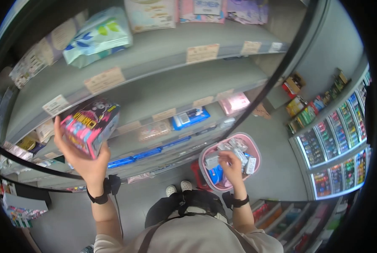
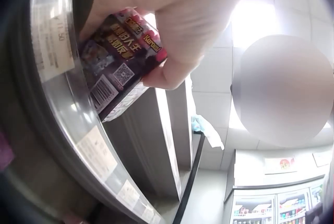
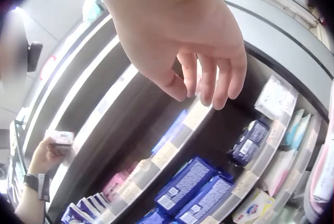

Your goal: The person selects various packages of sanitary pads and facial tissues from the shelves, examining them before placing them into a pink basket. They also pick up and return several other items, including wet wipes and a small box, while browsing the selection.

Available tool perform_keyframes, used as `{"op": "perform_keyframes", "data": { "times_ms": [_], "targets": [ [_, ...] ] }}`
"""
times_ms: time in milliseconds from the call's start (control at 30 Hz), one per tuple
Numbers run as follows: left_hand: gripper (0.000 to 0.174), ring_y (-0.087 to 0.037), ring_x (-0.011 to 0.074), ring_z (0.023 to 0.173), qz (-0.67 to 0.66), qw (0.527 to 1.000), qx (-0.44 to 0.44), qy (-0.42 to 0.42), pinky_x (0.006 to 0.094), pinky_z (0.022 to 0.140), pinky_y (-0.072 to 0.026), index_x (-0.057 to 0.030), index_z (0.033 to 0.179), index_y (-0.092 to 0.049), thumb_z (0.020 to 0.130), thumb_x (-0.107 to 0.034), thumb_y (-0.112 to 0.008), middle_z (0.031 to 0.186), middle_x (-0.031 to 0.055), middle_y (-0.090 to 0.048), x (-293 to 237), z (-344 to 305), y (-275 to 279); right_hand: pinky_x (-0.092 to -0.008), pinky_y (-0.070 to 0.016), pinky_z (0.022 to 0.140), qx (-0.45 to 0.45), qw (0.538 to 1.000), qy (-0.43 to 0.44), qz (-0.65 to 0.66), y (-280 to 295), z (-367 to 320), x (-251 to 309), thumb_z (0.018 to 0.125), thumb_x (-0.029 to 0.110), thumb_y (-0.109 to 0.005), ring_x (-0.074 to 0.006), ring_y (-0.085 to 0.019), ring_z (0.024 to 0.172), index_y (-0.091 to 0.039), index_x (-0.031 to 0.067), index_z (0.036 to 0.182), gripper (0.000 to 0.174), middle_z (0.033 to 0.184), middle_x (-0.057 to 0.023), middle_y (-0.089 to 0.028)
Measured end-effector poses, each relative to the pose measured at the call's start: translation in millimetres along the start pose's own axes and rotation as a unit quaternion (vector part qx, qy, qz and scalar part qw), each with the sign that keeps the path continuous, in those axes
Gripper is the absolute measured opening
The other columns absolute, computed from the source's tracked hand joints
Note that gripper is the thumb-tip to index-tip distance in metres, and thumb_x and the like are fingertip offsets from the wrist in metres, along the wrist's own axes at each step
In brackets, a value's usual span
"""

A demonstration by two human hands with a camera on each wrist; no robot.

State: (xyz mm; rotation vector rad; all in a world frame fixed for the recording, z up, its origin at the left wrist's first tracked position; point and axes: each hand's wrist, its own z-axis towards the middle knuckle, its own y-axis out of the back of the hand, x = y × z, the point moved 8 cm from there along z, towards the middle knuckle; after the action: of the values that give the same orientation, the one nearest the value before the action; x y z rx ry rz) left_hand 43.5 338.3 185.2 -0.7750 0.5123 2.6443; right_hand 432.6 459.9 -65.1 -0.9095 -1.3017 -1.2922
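Note:
My left hand (image 1: 86, 163) grips a black and pink printed box (image 1: 96, 117), thumb on one side and fingers on the other, right at the edge of a shelf. In the left wrist view a barcode and a QR code show on the dark face of the box (image 2: 117, 59). My right hand (image 1: 232, 168) hangs over a pink basket (image 1: 257, 157) with several packs inside. From the right wrist view the right hand (image 3: 182, 41) has loosely bent fingers and nothing between them.
A pale green pack (image 1: 98, 38) lies on the upper shelf. Lower down sit a blue pack (image 1: 191, 118) and a pink pack (image 1: 234, 103). Price labels (image 1: 202, 52) line the shelf edges. A lit drinks fridge (image 1: 336, 147) stands at the right.

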Motion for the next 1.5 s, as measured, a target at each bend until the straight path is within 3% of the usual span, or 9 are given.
{"op": "perform_keyframes", "data": {
  "times_ms": [200, 267, 367, 567, 733, 833, 1033, 1133, 1500],
  "targets": [
    [0.098, -0.036, 0.0294, 0.131, -0.023, 0.999, 0.009, -0.033, 0.0425, 0.111, -0.0276, -0.0002, 0.144, -0.029, 0.064, -0.035, -0.076, 0.136, 0.0148, -0.036, -26.7, -62.3, -4.8, -0.0373, -0.0457, 0.098, 0.108, 0.979, 0.164, -0.059, -44.8, -21.2, 101.2, 0.076, 0.009, -0.078, -0.0292, -0.056, 0.118, -0.053, 0.0058, 0.128, 0.058, 0.130, -0.0160, -0.053],
    [0.102, -0.038, 0.0275, 0.125, -0.024, 0.985, 0.171, -0.008, 0.0418, 0.109, -0.0289, -0.0013, 0.140, -0.031, 0.061, -0.043, -0.079, 0.130, 0.0131, -0.038, -26.2, -89.7, -25.9, -0.0431, -0.0416, 0.103, 0.101, 0.968, 0.228, -0.038, -51.3, -33.2, 118.5, 0.071, 0.018, -0.084, -0.0369, -0.049, 0.123, -0.051, 0.0079, 0.130, 0.068, 0.137, -0.0192, -0.046],
    [0.091, -0.045, 0.0239, 0.118, -0.267, 0.862, 0.376, 0.211, 0.0387, 0.102, -0.0400, -0.0057, 0.135, -0.034, 0.059, -0.010, -0.084, 0.124, 0.0123, -0.037, -15.1, -142.5, -85.1, -0.0437, -0.0424, 0.101, 0.084, 0.942, 0.297, -0.135, -55.6, -40.6, 137.4, 0.068, 0.021, -0.085, -0.0383, -0.050, 0.121, -0.050, 0.0091, 0.131, 0.073, 0.136, -0.0197, -0.046],
    [0.091, -0.045, 0.0243, 0.122, -0.300, 0.740, 0.513, 0.315, 0.0377, 0.098, -0.0452, -0.0049, 0.139, -0.031, 0.067, -0.013, -0.085, 0.127, 0.0145, -0.039, 11.9, -237.6, -139.2, -0.0418, -0.0492, 0.086, 0.240, 0.927, 0.195, -0.214, -88.0, -48.1, 111.1, 0.066, 0.016, -0.079, -0.0327, -0.057, 0.104, -0.050, 0.0094, 0.133, 0.073, 0.118, -0.0124, -0.057],
    [0.087, -0.051, 0.0231, 0.118, -0.260, 0.729, 0.525, 0.354, 0.0375, 0.093, -0.0477, -0.0126, 0.145, -0.033, 0.073, -0.010, -0.082, 0.131, 0.0133, -0.043, 36.7, -249.9, -133.0, -0.0460, -0.0486, 0.088, 0.111, 0.949, 0.083, -0.285, -40.1, -24.8, 47.5, 0.065, 0.014, -0.076, -0.0414, -0.057, 0.108, -0.046, 0.0020, 0.131, 0.074, 0.115, -0.0229, -0.058],
    [0.044, -0.056, 0.0163, 0.110, -0.279, 0.724, 0.502, 0.381, 0.0325, 0.090, -0.0482, -0.0058, 0.124, -0.057, 0.083, -0.002, -0.070, 0.112, 0.0065, -0.058, 50.8, -240.5, -121.9, -0.0465, -0.0500, 0.083, 0.001, 0.931, -0.028, -0.365, 16.6, -16.7, -25.2, 0.066, 0.020, -0.077, -0.0428, -0.061, 0.099, -0.043, -0.0005, 0.130, 0.075, 0.105, -0.0267, -0.062],
    [0.036, -0.058, 0.0120, 0.102, -0.251, 0.740, 0.472, 0.409, 0.0263, 0.088, -0.0448, -0.0033, 0.122, -0.056, 0.087, 0.001, -0.063, 0.102, 0.0028, -0.061, 79.8, -244.0, -101.1, -0.0460, -0.0477, 0.089, 0.098, 0.930, -0.223, -0.274, 52.9, -55.0, -172.2, 0.066, 0.013, -0.079, -0.0435, -0.057, 0.110, -0.039, 0.0053, 0.135, 0.081, 0.116, -0.0302, -0.057],
    [0.034, -0.058, 0.0116, 0.101, -0.242, 0.739, 0.465, 0.422, 0.0260, 0.088, -0.0444, -0.0026, 0.121, -0.056, 0.088, 0.000, -0.064, 0.101, 0.0029, -0.061, 84.5, -248.0, -97.4, -0.0467, -0.0452, 0.093, 0.039, 0.944, -0.091, -0.315, 41.1, -80.6, -224.8, 0.064, 0.012, -0.081, -0.0433, -0.053, 0.115, -0.039, 0.0087, 0.140, 0.088, 0.125, -0.0285, -0.051],
    [0.036, -0.058, 0.0130, 0.100, -0.236, 0.761, 0.437, 0.417, 0.0280, 0.084, -0.0468, -0.0056, 0.120, -0.059, 0.086, -0.002, -0.067, 0.103, 0.0027, -0.061, 84.6, -246.8, -89.3, -0.0487, -0.0404, 0.091, 0.056, 0.843, -0.046, -0.534, 15.2, -106.6, -222.7, 0.074, 0.034, -0.077, -0.0373, -0.047, 0.112, -0.036, 0.0218, 0.147, 0.085, 0.124, -0.0176, -0.047]
  ]
}}
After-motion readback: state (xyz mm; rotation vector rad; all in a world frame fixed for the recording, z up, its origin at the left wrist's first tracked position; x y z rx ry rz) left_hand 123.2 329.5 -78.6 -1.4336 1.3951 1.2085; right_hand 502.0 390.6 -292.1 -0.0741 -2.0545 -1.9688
